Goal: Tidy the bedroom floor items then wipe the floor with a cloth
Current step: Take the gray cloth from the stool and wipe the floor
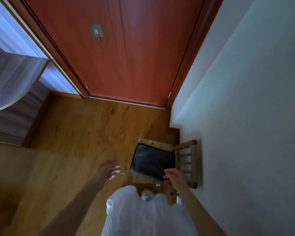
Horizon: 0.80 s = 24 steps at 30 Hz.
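Note:
A flat dark blue zip case lies on the seat of a small wooden chair that stands against the right wall. My right hand pinches the case's near right corner, thumb on top. My left hand hovers over the wooden floor to the left of the chair, fingers spread and relaxed, holding nothing; it is blurred. No cloth is in view.
A red-brown door closes off the far side, with a white wall on the right. Grey wood-grain furniture stands at the left. A small round silvery object sits on the floor by my white garment.

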Each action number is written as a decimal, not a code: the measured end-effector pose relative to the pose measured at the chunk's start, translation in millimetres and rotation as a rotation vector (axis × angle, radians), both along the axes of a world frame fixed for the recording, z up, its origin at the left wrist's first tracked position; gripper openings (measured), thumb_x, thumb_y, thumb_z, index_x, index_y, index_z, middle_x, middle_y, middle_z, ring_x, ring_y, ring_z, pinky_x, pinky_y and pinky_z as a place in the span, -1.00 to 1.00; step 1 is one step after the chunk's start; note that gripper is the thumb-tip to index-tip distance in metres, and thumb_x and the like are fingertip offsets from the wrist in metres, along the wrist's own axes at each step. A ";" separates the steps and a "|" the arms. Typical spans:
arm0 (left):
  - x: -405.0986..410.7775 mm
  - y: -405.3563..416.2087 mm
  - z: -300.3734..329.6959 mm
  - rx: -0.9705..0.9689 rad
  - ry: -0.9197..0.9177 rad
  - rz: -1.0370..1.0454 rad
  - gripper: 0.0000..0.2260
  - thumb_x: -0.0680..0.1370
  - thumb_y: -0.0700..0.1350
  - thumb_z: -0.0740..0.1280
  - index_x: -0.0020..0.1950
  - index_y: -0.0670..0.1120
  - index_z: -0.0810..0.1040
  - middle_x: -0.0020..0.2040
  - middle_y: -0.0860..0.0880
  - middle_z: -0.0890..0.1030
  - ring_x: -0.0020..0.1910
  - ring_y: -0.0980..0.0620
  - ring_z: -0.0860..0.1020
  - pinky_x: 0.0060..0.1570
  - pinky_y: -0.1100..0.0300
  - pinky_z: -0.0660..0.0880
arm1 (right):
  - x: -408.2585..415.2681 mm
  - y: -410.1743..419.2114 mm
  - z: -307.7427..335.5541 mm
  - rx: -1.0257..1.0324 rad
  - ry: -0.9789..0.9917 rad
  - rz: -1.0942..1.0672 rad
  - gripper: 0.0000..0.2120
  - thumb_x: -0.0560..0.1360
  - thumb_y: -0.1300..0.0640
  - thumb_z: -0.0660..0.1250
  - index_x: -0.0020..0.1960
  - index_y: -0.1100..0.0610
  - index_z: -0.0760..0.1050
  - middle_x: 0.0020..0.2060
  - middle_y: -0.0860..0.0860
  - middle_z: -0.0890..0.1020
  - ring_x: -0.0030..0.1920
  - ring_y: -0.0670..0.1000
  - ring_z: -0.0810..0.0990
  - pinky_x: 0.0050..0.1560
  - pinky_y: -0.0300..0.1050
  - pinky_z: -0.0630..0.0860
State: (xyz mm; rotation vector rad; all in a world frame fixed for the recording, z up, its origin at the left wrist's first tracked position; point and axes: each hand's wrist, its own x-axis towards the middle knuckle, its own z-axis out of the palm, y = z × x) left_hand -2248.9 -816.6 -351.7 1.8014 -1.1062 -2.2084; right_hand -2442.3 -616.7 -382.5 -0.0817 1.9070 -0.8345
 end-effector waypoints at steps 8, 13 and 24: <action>-16.2 -12.1 -128.7 0.024 -0.289 -0.353 -0.85 0.58 -0.34 0.19 -0.12 -0.17 0.50 -0.30 -0.11 0.54 -0.59 0.16 0.51 -0.64 0.43 0.29 | 3.5 0.1 -119.4 0.242 0.099 0.226 -0.82 0.48 0.22 0.23 0.03 -0.01 0.41 -0.16 0.04 0.56 -0.06 0.07 0.56 0.03 -0.05 0.49; -19.0 -9.3 -206.7 -0.087 -0.340 -0.702 -0.86 0.56 -0.30 0.20 -0.09 -0.10 0.48 -0.18 -0.06 0.54 -0.31 0.10 0.52 -0.38 0.38 0.39 | -6.5 -14.8 -181.8 0.266 0.127 0.252 -0.70 0.50 0.26 0.25 0.22 0.12 0.39 0.02 0.03 0.44 0.02 0.00 0.48 -0.01 -0.20 0.37; -46.7 3.1 -350.7 -0.199 -0.392 -0.848 -0.57 0.61 -0.14 0.20 0.44 -0.21 0.18 0.29 -0.20 0.41 0.16 -0.13 0.47 0.06 0.07 0.39 | 6.8 -23.0 -315.1 0.271 0.374 0.515 -0.37 0.52 0.12 0.31 0.49 -0.06 0.09 0.44 0.04 0.18 0.43 0.06 0.20 0.37 -0.05 0.29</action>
